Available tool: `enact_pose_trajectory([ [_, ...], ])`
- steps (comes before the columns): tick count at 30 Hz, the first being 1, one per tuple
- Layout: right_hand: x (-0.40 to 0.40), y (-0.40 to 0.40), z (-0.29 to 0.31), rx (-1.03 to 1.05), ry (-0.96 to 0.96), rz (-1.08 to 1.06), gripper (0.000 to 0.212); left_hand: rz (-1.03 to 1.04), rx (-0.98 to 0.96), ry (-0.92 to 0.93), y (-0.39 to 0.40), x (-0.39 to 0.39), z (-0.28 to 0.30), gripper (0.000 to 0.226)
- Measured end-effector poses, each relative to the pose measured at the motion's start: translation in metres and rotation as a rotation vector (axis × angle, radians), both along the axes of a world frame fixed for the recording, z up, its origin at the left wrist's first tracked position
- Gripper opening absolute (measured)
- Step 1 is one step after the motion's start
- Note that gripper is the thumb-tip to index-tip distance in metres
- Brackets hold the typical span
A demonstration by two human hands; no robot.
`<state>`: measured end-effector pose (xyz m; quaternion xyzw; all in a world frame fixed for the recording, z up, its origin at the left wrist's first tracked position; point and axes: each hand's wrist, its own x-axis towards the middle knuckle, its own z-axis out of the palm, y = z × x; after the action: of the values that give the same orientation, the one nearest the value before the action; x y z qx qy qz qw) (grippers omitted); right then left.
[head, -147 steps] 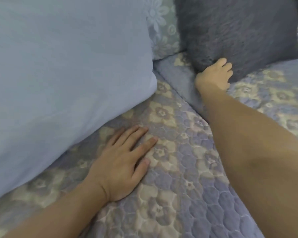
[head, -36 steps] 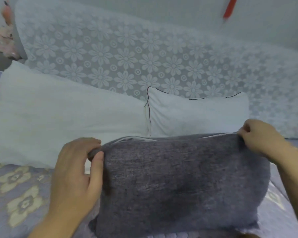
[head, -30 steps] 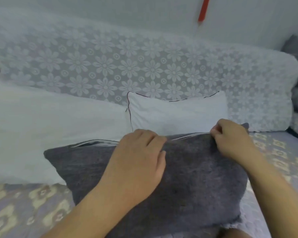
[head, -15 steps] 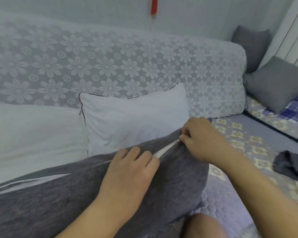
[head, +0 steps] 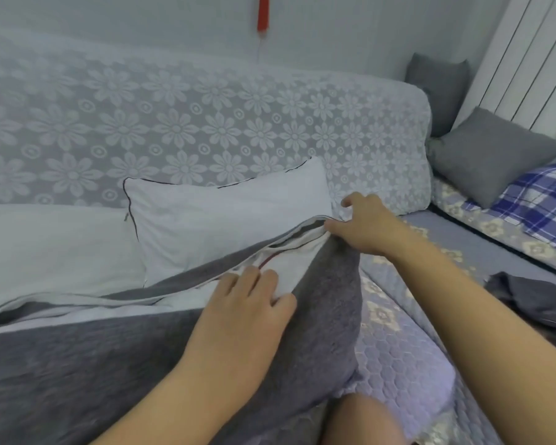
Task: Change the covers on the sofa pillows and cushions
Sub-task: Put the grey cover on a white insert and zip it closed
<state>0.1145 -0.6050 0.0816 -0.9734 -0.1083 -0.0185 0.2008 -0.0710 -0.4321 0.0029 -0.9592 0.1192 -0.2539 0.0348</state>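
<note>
— Where's the pillow?
— Across my lap on the sofa (head: 408,374), its grey cover (head: 77,374) open along the top.
— Your hands?
— Right hand (head: 363,224) pinches the cover's edge; left hand (head: 247,303) rests flat, fingers relaxed, on the white pillow (head: 289,264).

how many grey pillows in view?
3: one under both hands, its cover open; one standing in the far right corner; one lying in front of that. Others may be out of view.
</note>
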Motion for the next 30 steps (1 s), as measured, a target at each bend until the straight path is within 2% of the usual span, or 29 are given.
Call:
enact_pose_trajectory([
  [2, -0.005, 0.001, -0.002, -0.064, 0.074, 0.033, 0.07, -0.055, 0.003, 0.043, -0.007, -0.005, -0.007, 0.022],
  [4, -0.005, -0.003, -0.006, -0.086, 0.092, 0.03, 0.066, -0.056, 0.061, 0.118, -0.009, -0.007, -0.018, 0.01],
  [6, -0.004, -0.01, -0.01, -0.071, 0.058, -0.007, 0.056, -0.036, 0.101, 0.179, -0.004, -0.005, -0.027, 0.016],
  [9, -0.005, -0.013, -0.017, 0.165, 0.067, -0.042, 0.042, -0.084, 0.062, 0.216, -0.004, 0.0, -0.026, 0.014],
  [11, -0.011, -0.003, -0.021, 0.307, 0.064, -0.033, 0.043, -0.136, 0.035, 0.225, -0.011, 0.003, -0.023, 0.015],
  [12, -0.014, 0.002, -0.023, 0.301, 0.057, -0.008, 0.049, -0.156, 0.024, 0.236, -0.015, 0.004, -0.022, 0.017],
  [14, -0.015, 0.007, -0.031, 0.153, 0.058, 0.046, 0.059, -0.204, -0.014, 0.244, -0.021, 0.004, -0.02, 0.021],
  [16, -0.014, 0.003, -0.035, 0.053, 0.045, 0.043, 0.058, -0.235, -0.038, 0.237, -0.021, 0.002, -0.015, 0.024],
  [17, -0.013, -0.001, -0.033, 0.065, 0.02, 0.036, 0.055, -0.235, -0.035, 0.234, -0.019, 0.0, -0.012, 0.026],
  [20, -0.017, -0.02, -0.025, 0.189, -0.089, -0.005, 0.045, -0.178, -0.066, 0.223, -0.008, -0.003, 0.0, 0.035],
  [22, -0.021, -0.031, -0.02, 0.353, -0.111, -0.045, 0.041, -0.104, -0.154, 0.189, -0.005, 0.003, 0.014, 0.038],
  [24, -0.024, -0.037, -0.018, 0.508, -0.051, -0.056, 0.035, -0.033, -0.241, 0.163, -0.009, 0.019, 0.029, 0.034],
  [30, -0.033, -0.041, -0.024, 0.746, 0.05, -0.076, 0.021, 0.019, -0.351, 0.162, -0.044, 0.07, 0.047, 0.034],
])
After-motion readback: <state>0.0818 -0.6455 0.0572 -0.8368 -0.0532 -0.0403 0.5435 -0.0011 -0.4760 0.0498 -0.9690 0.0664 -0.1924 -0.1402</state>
